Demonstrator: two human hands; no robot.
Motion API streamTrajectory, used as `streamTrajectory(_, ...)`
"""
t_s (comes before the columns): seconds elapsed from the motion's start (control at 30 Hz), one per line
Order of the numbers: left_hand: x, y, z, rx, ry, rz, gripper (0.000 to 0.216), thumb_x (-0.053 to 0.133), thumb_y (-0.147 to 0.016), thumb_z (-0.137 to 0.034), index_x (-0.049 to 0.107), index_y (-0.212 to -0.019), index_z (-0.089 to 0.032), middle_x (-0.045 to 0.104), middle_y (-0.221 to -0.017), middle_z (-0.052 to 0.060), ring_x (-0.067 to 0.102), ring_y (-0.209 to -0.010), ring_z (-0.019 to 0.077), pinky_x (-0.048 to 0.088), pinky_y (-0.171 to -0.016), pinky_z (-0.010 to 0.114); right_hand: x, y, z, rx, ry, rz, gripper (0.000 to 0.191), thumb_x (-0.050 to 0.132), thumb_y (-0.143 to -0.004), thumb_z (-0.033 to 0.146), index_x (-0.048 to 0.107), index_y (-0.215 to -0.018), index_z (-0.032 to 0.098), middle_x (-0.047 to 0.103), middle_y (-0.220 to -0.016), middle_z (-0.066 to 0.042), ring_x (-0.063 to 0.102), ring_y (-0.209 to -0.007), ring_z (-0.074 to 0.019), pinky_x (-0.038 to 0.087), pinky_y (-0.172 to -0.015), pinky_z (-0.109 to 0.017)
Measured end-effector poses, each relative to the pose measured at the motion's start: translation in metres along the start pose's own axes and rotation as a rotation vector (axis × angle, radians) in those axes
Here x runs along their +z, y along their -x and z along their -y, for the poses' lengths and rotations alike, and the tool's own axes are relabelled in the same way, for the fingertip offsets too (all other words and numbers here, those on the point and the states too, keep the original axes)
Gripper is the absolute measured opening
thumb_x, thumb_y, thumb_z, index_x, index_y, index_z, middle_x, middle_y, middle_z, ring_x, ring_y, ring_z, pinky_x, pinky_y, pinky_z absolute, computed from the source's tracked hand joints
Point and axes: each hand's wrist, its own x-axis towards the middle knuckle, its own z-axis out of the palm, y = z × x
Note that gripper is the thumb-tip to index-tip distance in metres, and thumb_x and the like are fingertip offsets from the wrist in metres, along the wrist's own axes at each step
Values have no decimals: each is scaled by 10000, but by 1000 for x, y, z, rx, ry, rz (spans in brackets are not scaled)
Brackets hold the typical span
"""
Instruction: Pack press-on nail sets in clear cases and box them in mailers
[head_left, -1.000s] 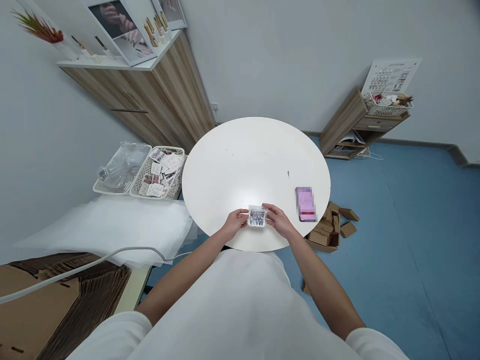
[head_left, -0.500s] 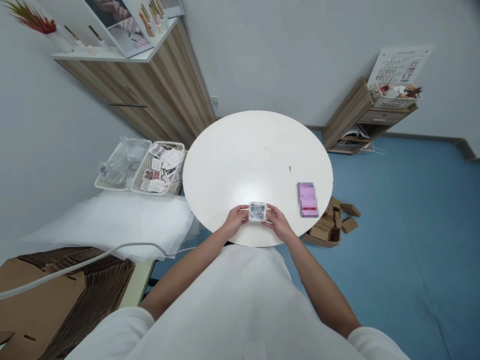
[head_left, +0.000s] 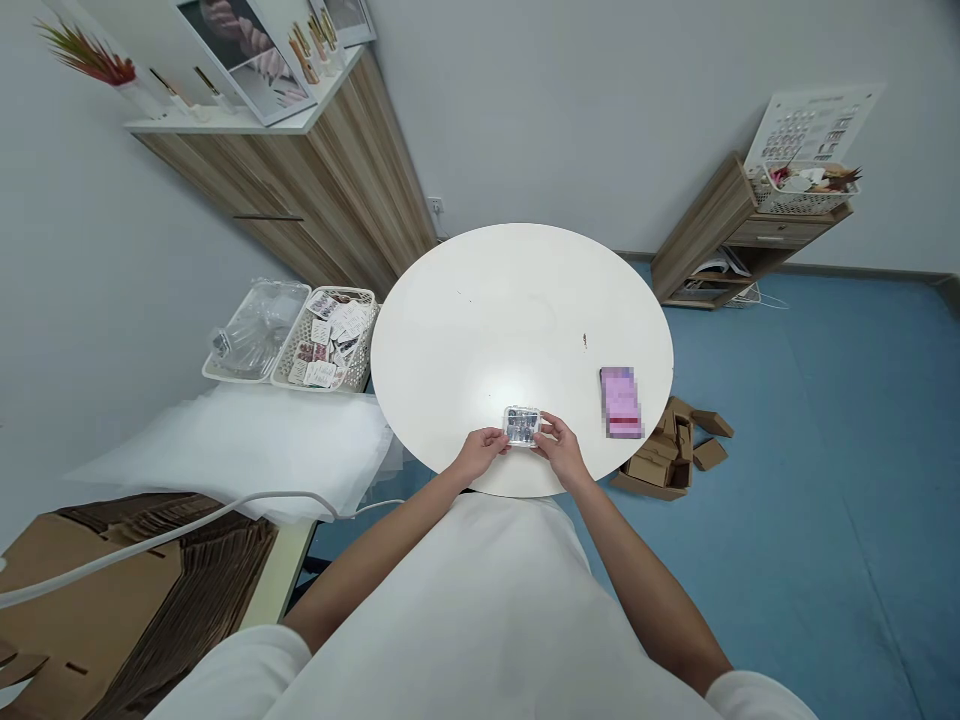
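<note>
A small clear plastic case of press-on nails (head_left: 521, 426) is held over the near edge of the white round table (head_left: 517, 300). Dark, glossy nail shapes show in rows through its lid. My left hand (head_left: 480, 452) pinches the case at its lower left corner, fingers closed. On the other side, my right hand (head_left: 560, 450) grips the right edge, thumb at the front corner and fingers behind. Further right on the tabletop lies a pink-purple, pixel-blurred rectangular item (head_left: 621, 402), apart from both hands.
Left of the table stand a white basket of printed cards (head_left: 360, 372) and a tray with clear plastic bags (head_left: 255, 325). White sheets (head_left: 262, 440) and stacked flat cardboard (head_left: 217, 570) lie nearer. An open carton of small boxes (head_left: 660, 465) sits on the floor at right.
The whole view has shifted slightly. My left hand has slid from the case's left side down to its lower left corner; my right thumb now lies over the lower right corner.
</note>
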Motion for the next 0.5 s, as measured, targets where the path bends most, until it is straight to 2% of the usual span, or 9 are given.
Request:
streamTrajectory(0.3,2,-7,5,28,42,-1,348,595,-679,-475,618,-769,-139,632,-714,49,576,-708,150,435,-701,278,3,-4,2,-1,37,-34,557,668,-613,339,476,-1127,241,551,-939,-32,606,-755,-155,536,-697,-350)
streamTrajectory(0.4,2,-8,5,62,-17,-24,341,565,-710,-456,625,-824,-141,638,-751,53,580,-723,156,431,-717,286,2,-6,-1,-13,48,-36,573,656,-618,335,453,-1147,251,534,-944,-28,607,-749,-152,530,-696,-350)
streamTrajectory(0.5,-1,-8,8,102,-71,-79,378,507,-759,-439,599,-988,-153,640,-874,65,584,-789,165,422,-761,300,3,-7,-6,-27,65,-41,563,631,-637,350,441,-1158,256,527,-975,-36,604,-762,-153,517,-700,-344)
